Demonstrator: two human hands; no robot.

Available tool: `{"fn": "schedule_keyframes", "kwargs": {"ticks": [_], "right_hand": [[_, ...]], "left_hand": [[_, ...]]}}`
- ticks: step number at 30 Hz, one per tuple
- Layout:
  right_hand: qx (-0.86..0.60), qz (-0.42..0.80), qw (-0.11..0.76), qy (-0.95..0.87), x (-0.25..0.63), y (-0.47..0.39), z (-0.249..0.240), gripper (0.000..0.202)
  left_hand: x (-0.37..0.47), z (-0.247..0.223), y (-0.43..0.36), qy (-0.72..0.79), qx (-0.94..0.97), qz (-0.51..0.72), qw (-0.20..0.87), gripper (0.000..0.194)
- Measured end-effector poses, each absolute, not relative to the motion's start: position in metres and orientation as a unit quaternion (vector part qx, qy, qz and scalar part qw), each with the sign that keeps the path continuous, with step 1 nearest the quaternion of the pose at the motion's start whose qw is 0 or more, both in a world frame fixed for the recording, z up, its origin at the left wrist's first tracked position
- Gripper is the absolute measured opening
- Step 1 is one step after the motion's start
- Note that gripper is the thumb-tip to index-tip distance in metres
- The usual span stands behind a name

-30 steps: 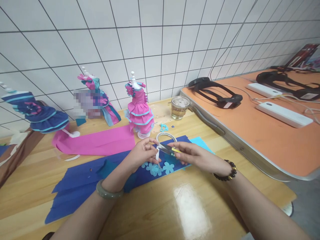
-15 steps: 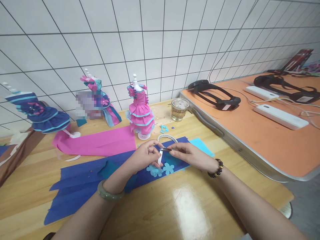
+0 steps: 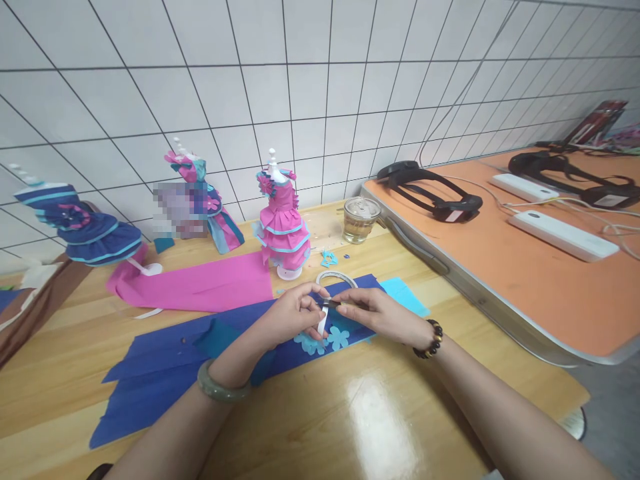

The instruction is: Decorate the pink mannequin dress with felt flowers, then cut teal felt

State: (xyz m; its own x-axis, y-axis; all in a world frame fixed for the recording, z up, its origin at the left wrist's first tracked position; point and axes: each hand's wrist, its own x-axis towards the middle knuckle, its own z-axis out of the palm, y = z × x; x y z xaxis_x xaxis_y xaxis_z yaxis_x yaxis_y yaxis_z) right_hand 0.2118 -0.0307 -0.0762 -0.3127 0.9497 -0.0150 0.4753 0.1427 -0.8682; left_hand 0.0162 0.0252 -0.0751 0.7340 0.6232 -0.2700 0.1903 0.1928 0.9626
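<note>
Pinching: white strip (image 3: 323, 324) in our left hand (image 3: 295, 313), small dark tool (image 3: 331, 303) in our right hand (image 3: 373, 315).
Left fingers: closed on the strip, which hangs slightly tilted.
Right fingers: gripping the tool; exact type too small to tell.
Contact point: tool end at the strip's upper part, close to our left fingertips. Can't tell if it's through.
Meaning: we've got both hands tied up on one small spot; strip looks steadied from our left, tool worked from our right.
Strip location: above the dark blue sheet (image 3: 155, 357), between our hands.
Flowers: light blue cutouts (image 3: 339, 338) on that sheet, just beside the strip's lower end.
Ring: pale roll (image 3: 337, 274) right behind our hands.
Worktop (image 3: 280, 433): also carries a pink sheet (image 3: 200, 287), a pink-dressed form (image 3: 284, 227) and a lidded cup (image 3: 359, 223), beyond our hands.
</note>
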Motion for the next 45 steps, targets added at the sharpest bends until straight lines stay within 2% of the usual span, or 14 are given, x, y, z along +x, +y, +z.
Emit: {"fn": "schedule_keyframes", "kwargs": {"ticks": [20,30,33,40,45], "right_hand": [[-0.516,0.383,0.282,-0.712,0.211,-0.032,-0.078,0.032],[-0.572,0.408,0.276,-0.655,0.220,-0.033,-0.079,0.037],[-0.550,0.447,0.248,-0.661,0.227,-0.035,-0.073,0.036],[-0.428,0.484,0.093,-0.757,0.222,-0.048,-0.065,0.029],[-0.420,0.423,0.086,-0.798,0.210,-0.056,-0.066,0.022]], "left_hand": [[0.014,-0.075,0.027,0.322,0.626,0.144,0.695,0.035],[0.013,-0.074,0.029,0.334,0.643,0.159,0.671,0.052],[0.011,-0.070,0.029,0.361,0.662,0.165,0.636,0.057],[0.008,-0.072,0.030,0.426,0.684,0.160,0.569,0.062],[0.003,-0.072,0.030,0.431,0.707,0.133,0.544,0.062]]}}
